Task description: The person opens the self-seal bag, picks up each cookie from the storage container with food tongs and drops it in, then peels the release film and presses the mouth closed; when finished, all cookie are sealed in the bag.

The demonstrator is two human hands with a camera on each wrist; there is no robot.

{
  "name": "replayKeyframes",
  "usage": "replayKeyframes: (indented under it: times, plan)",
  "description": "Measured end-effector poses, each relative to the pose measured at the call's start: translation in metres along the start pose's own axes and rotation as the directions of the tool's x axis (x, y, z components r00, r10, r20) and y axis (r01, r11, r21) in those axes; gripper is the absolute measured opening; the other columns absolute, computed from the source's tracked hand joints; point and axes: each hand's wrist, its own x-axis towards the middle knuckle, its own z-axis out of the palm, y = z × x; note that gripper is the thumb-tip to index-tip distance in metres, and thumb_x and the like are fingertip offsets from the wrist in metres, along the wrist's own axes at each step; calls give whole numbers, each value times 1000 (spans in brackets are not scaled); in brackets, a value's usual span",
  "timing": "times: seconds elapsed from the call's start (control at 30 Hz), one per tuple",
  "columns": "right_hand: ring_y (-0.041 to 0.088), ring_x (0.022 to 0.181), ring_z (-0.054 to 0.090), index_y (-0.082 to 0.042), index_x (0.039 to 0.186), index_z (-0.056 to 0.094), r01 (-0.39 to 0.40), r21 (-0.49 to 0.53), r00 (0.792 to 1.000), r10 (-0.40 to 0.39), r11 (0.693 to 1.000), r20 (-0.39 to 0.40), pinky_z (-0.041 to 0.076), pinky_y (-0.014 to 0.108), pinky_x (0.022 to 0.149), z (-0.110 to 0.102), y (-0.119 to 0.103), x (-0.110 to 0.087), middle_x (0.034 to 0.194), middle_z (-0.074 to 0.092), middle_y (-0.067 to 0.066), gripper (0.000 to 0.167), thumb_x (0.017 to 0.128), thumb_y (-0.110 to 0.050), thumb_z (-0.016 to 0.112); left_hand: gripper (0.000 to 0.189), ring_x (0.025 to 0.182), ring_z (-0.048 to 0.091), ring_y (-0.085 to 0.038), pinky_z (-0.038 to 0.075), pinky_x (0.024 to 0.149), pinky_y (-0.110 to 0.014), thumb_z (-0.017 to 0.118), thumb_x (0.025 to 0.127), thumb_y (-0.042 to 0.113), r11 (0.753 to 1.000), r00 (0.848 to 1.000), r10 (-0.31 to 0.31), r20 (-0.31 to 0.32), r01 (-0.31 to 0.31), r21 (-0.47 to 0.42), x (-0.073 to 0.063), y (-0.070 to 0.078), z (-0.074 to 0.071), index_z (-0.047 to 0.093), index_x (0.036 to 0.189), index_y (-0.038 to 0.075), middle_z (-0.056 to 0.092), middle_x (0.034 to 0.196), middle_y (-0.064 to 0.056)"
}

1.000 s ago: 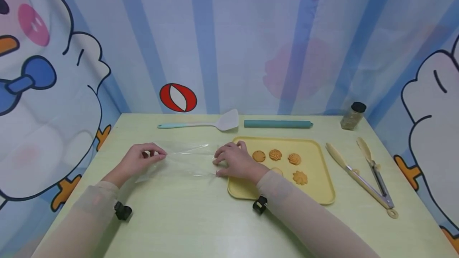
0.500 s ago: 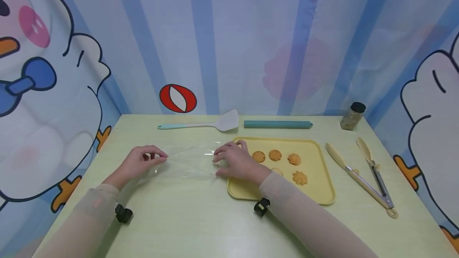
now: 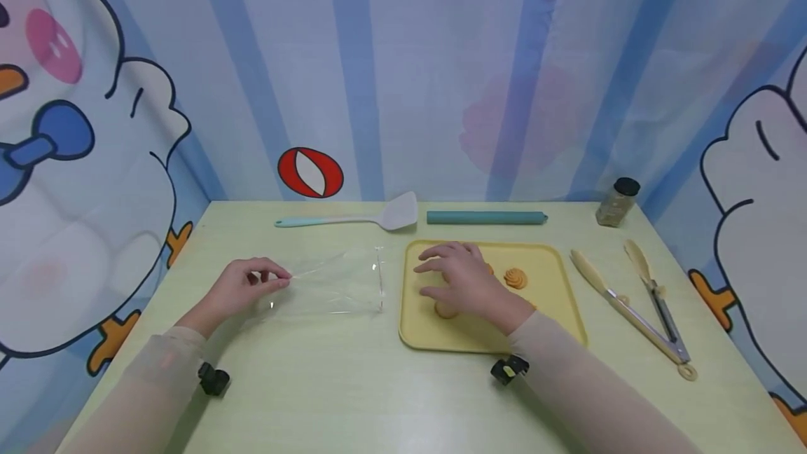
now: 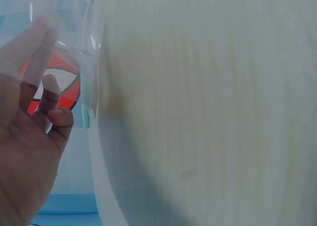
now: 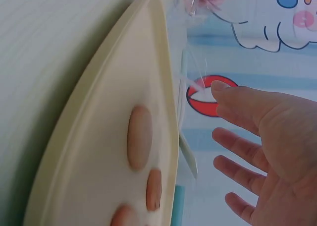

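Note:
In the head view my left hand [image 3: 246,289] pinches one end of a clear plastic bag [image 3: 340,286] between thumb and forefinger. The bag stretches right across the table toward the tray's left edge. In the left wrist view the transparent film [image 4: 74,18] covers the fingertips. My right hand [image 3: 469,282] hovers over a yellow tray [image 3: 422,335], its fingers spread and holding nothing. One round cookie [image 3: 445,310] shows just under the thumb, and a swirled cookie [image 3: 515,278] lies right of the hand. Other cookies are partly or wholly hidden beneath the hand. The right wrist view shows cookies [image 5: 140,137] lying on the tray.
Behind the bag lies a spatula [image 3: 397,213], with a teal rolling pin [image 3: 485,218] to its right. A black-lidded jar [image 3: 618,203] stands at the back right corner. Open tongs [image 3: 649,321] lie right of the tray. A printed curtain [image 3: 416,76] hangs behind the table.
My right hand has let go of the bag's right end and moved right, over the tray. My left hand keeps its pinch on the bag, almost in the same place.

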Motion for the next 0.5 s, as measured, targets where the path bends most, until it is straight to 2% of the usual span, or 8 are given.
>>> replayKeyframes:
  times: [0.37, 0.5]
  plan:
    - [31, 130, 57, -19, 122, 77, -105, 12, 988, 106, 994, -112, 32, 60, 108, -24, 58, -69, 134, 68, 4, 33, 92, -31, 80, 22, 93, 52, -24, 44, 73, -30, 78, 92, 40, 1000, 1000, 5, -5, -5, -8, -1, -3, 1, 79, 108, 25, 70, 102, 0]
    - [33, 126, 60, -17, 119, 78, -151, 14, 976, 152, 988, -154, 30, 65, 110, -33, 82, -94, 129, 72, 5, 28, 92, -26, 79, 21, 93, 52, -23, 44, 74, -30, 78, 92, 41, 1000, 1000, 8, -7, -8, -6, -1, -5, 2, 79, 107, 26, 70, 102, 0]
